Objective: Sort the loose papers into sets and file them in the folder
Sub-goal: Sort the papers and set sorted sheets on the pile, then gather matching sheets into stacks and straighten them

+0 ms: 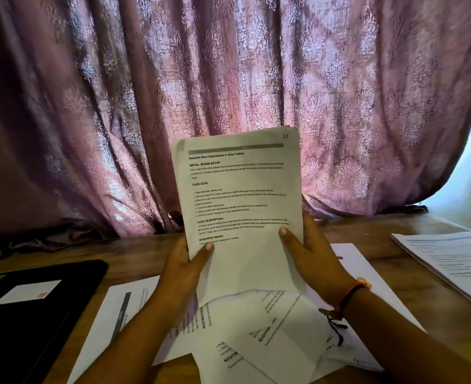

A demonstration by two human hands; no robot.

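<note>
A sheaf of papers (239, 203) stands upright in the centre of the view, above the counter (134, 253). The top sheet is white with black printed text, bold headings such as "TASK GOAL", and a grey bar near its upper edge. Its upper corners curl a little. The left hand (184, 268) takes the lower left edge, its grip pinching the sheets with the thumb on the front. The right hand (309, 259) pinches the lower right edge in the same way. At 6 o'clock, loose papers (270, 333) lie overlapped at different angles. A black folder (34, 314) lies at 8 o'clock, and a separate stack of papers (450, 261) at 3 o'clock.
</note>
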